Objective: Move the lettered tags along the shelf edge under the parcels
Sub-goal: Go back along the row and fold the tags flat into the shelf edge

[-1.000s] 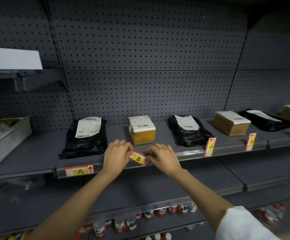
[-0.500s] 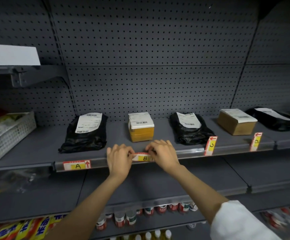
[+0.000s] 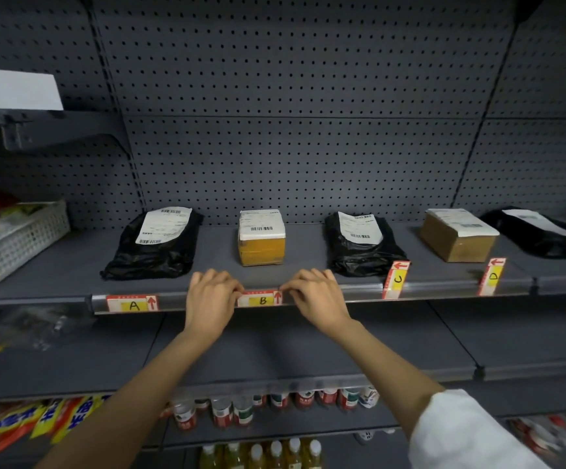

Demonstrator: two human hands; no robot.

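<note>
Tag B (image 3: 263, 300) lies flat in the shelf edge rail (image 3: 359, 294), right below the yellow box parcel (image 3: 262, 237). My left hand (image 3: 211, 301) pinches its left end and my right hand (image 3: 315, 296) pinches its right end. Tag A (image 3: 132, 303) sits flat in the rail under the left black bag parcel (image 3: 154, 243). Tag C (image 3: 396, 279) and tag D (image 3: 492, 276) stand upright on the rail, C at the right of the middle black bag (image 3: 362, 243), D at the right of the brown box (image 3: 457, 234).
A further black bag (image 3: 538, 233) lies at the far right. A white basket (image 3: 14, 243) with packets stands on the left shelf. A bare shelf runs below, and bottles (image 3: 241, 409) and snack packets (image 3: 31, 424) fill the lower shelves.
Tag B was tilted and held off the rail a second ago; now it lies flat in the rail under the yellow box, with both hands still on its ends.
</note>
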